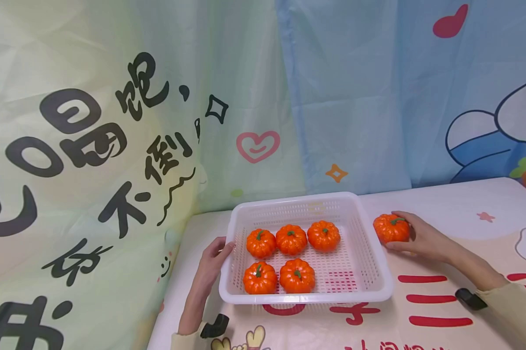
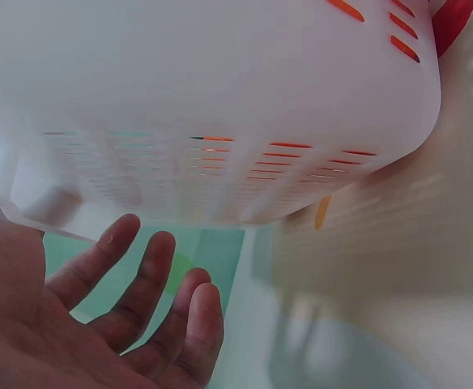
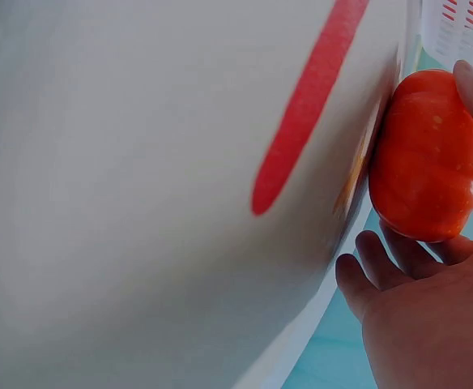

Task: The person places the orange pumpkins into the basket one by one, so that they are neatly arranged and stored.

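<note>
A white slotted plastic basket sits on the table with several small orange toy pumpkins inside, in a back row and a front row. My left hand holds the basket's left rim with the thumb hooked over it; in the left wrist view the other fingers spread loosely outside the wall. To the right of the basket, my right hand grips another toy pumpkin between thumb and fingers. In the right wrist view this pumpkin is close to the table surface, its green stem partly cut off by the frame edge.
A printed cloth with red strokes covers the table. Behind the basket hangs a patterned curtain, and another with black lettering stands at the left. Dark straps sit at both wrists.
</note>
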A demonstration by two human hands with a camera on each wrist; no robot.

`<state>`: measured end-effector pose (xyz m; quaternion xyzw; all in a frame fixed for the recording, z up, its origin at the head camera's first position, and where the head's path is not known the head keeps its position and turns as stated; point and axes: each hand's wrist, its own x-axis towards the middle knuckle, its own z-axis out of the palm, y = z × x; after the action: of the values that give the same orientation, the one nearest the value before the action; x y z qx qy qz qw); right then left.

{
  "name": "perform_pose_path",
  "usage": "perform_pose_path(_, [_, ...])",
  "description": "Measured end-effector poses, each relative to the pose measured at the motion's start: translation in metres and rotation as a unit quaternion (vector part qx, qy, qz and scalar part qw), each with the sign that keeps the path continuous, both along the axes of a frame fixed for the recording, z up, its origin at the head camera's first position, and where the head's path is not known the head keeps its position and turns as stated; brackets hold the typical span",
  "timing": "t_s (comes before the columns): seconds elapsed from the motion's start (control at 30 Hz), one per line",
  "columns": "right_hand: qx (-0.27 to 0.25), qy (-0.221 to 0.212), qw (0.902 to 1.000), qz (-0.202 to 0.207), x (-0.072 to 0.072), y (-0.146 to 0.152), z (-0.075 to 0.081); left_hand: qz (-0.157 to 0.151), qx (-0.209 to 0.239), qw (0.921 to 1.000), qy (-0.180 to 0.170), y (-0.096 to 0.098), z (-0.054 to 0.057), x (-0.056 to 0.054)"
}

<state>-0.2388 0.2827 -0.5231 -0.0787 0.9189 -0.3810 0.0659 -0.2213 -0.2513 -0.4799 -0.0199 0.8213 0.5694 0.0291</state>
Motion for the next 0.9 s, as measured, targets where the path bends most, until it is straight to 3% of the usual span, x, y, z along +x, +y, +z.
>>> perform_pose_path(0.63, [0.021, -0.001, 0.9998, 0.002, -0.002, 0.001, 0.026, 0.012, 0.003, 0.9998, -0.018, 0.001, 0.004, -0.001])
perform_pose_path(0.73, [0.026, 0.005, 0.9996, 0.004, -0.002, 0.002, 0.033, 0.009, 0.004, 0.9998, -0.019, 0.007, 0.018, 0.006])
perform_pose_path(0.87, [0.024, 0.018, 0.9995, 0.006, 0.0, 0.002, 0.044, 0.007, 0.006, 0.9999, -0.014, 0.008, 0.017, 0.006])
perform_pose_path(0.9, [0.023, 0.021, 0.9995, 0.007, 0.0, 0.002, 0.046, 0.009, 0.005, 0.9999, -0.012, 0.006, 0.011, 0.004])
